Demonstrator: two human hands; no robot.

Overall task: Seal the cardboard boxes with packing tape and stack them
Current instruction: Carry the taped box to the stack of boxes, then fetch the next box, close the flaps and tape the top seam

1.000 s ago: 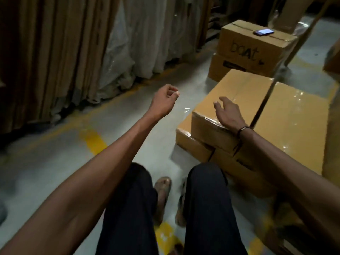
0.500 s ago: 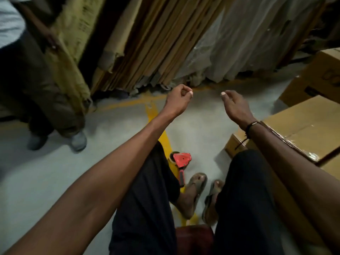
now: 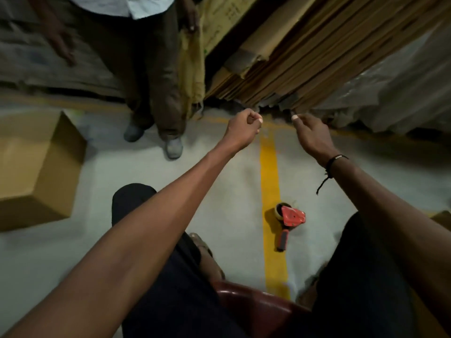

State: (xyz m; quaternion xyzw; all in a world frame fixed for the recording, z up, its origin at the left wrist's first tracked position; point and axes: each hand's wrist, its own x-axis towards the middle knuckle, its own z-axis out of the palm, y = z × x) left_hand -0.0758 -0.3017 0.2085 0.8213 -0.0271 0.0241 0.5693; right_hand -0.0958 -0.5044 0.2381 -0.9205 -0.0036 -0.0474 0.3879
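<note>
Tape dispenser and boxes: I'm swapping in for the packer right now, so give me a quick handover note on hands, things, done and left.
Left hand: raised, fingers curled, holding nothing visible.
Right hand: raised, fingers loosely bent, empty.
Red tape dispenser: lying on the floor by the yellow floor line, untouched.
Cardboard box: on the floor at far left, beyond both hands.
Done: no sealing visible here.
Left: pick up the dispenser, tape the box, stack it.
</note>
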